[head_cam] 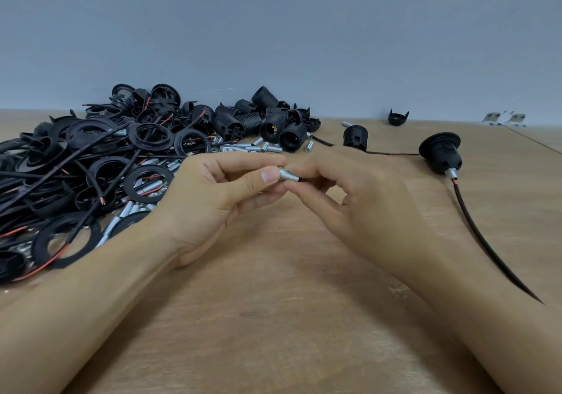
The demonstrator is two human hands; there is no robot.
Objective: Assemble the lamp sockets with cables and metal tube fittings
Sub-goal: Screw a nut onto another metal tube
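My left hand (213, 199) pinches a small metal tube fitting (289, 175) between thumb and fingers at the middle of the table. My right hand (359, 199) meets it from the right, its fingers curled round a black cable end (303, 179) at the tube's mouth. The rest of that cable is hidden behind my right hand. Behind the right hand stands a black socket (355, 137) with a thin cable (392, 153) lying beside it. An assembled socket with tube and cable (441, 153) lies at the right.
A big heap of black rings, cables and socket parts (91, 162) covers the left of the wooden table (273, 317). Threaded socket bodies (273, 123) and loose metal tubes (252, 147) lie at the back. A socket cap (398, 117) and metal brackets (504, 118) sit by the wall.
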